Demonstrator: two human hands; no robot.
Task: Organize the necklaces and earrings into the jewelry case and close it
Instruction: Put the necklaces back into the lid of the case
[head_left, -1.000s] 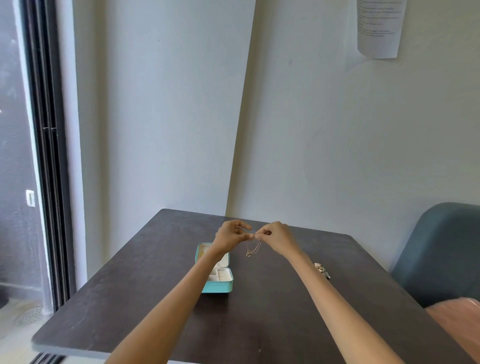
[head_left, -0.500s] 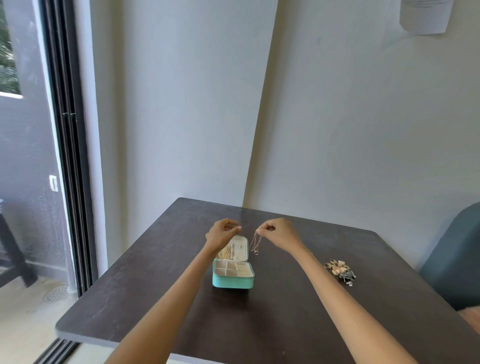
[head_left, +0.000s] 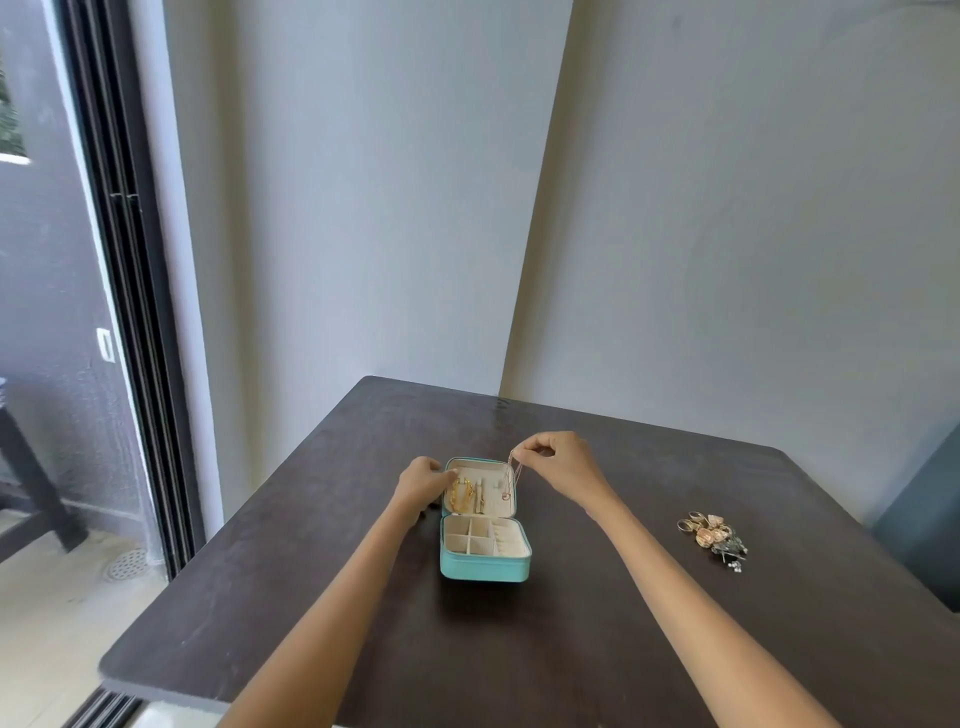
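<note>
A small teal jewelry case (head_left: 484, 565) stands open on the dark table (head_left: 519, 649), its cream lid upright at the back. A gold chain (head_left: 461, 492) hangs inside the lid on the left. My right hand (head_left: 561, 464) pinches a thin rose-gold necklace (head_left: 511, 478), which dangles in front of the lid's right side. My left hand (head_left: 423, 480) holds the lid's left edge with curled fingers. The divided base compartments look bare.
A small heap of earrings and rings (head_left: 712, 535) lies on the table to the right of the case. A blue-grey chair (head_left: 924, 525) stands at the far right edge. A dark sliding door frame (head_left: 130, 291) runs down the left.
My hands have come apart: the left one dropped to the lid's edge, while the right one carried the necklace to the lid's right side. The camera tilted down and left.
</note>
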